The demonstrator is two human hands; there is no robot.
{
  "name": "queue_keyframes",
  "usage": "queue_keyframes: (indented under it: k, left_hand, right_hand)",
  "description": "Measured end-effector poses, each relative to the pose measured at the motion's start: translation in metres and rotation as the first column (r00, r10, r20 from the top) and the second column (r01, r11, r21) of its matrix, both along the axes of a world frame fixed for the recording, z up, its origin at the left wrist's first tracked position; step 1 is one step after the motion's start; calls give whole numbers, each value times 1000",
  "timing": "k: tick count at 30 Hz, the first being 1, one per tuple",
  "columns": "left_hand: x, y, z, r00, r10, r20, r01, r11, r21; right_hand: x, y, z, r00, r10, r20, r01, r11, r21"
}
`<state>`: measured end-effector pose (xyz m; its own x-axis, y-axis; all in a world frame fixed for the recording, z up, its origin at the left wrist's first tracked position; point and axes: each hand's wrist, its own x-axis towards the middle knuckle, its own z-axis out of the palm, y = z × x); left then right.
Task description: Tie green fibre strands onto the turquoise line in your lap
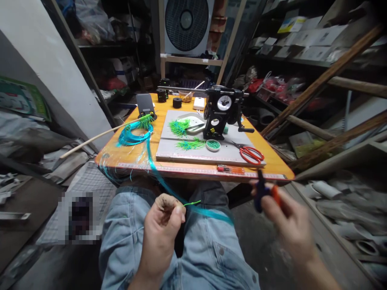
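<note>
My left hand (165, 223) is above my lap, thumb and fingertips pinching a short bright green cord (192, 203) that sticks out to the right. Off to the right, my right hand (288, 225) is closed around blurred pliers (266, 193) with orange and dark blue grips, their dark tip pointing up. Behind the left hand a bundle of teal strands (161, 179) hangs over the table edge and across my thighs. It comes from a teal coil (134, 135) on the table. Green-and-teal tufts (179, 127) lie on a grey board (169, 155).
On the orange table (278, 166) stands a black hand-cranked machine (219, 110). Near it are a dish of green beads (213, 145), red-handled scissors (250, 154) and an orange cutter (231, 169). A wooden stick (96, 139) juts past the left edge. A wooden ladder (320, 80) leans at right.
</note>
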<state>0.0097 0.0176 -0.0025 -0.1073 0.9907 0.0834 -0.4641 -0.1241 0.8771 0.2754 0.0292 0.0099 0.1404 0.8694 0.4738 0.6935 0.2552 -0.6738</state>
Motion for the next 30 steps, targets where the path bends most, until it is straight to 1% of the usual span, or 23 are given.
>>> queue_keyframes:
  k: [1,2,3,5,8,11,15,19,21,22,24,26,28,30]
  left_hand:
    - [1,-1,1,1000,-5,1,5,1000,1]
    - [2,-2,2,1000,-11,-2,11,1000,1]
    - [3,-3,3,1000,-14,-7,14,1000,1]
    - [3,-5,5,1000,-20,-15,20,1000,1]
    - [1,-7,6,999,-22,-23,23,1000,5]
    - [1,-7,6,999,-31,-31,32,999,11]
    - [2,-8,2,996,-47,-69,48,999,11]
    - [2,-11,2,973,-121,-198,114,992,-46]
    - [2,-12,7,940,-156,-305,139,987,-79]
    - [2,-12,10,915,-168,-368,151,986,-74]
    - [2,-12,17,857,-162,-489,175,984,-20]
    - [2,-13,22,821,-128,-557,205,976,79]
    - [2,-13,24,828,-88,-554,216,962,169]
    - [2,-14,22,853,-81,-515,214,955,204]
  right_hand:
    - [-19,-12,-1,992,125,1,-125,992,12]
    - [-36,-21,-2,968,250,24,-251,967,44]
    - [-51,-28,-3,946,322,34,-324,945,46]
    - [-73,-34,-3,916,399,40,-400,915,56]
    - [-88,-33,-3,910,412,44,-414,907,79]
    - [-90,-30,-2,910,411,44,-414,906,90]
    - [-89,-31,-1,908,417,46,-420,904,85]
    - [-88,-32,3,905,422,57,-425,902,78]
    - [-86,-30,6,899,432,73,-436,898,59]
    - [-85,-29,7,895,439,84,-444,895,48]
    - [-83,-26,7,890,443,107,-449,893,35]
    - [-83,-24,6,893,437,111,-442,897,27]
    - [-86,-23,4,898,431,84,-435,900,26]
    - [-89,-23,3,897,440,43,-441,897,15]
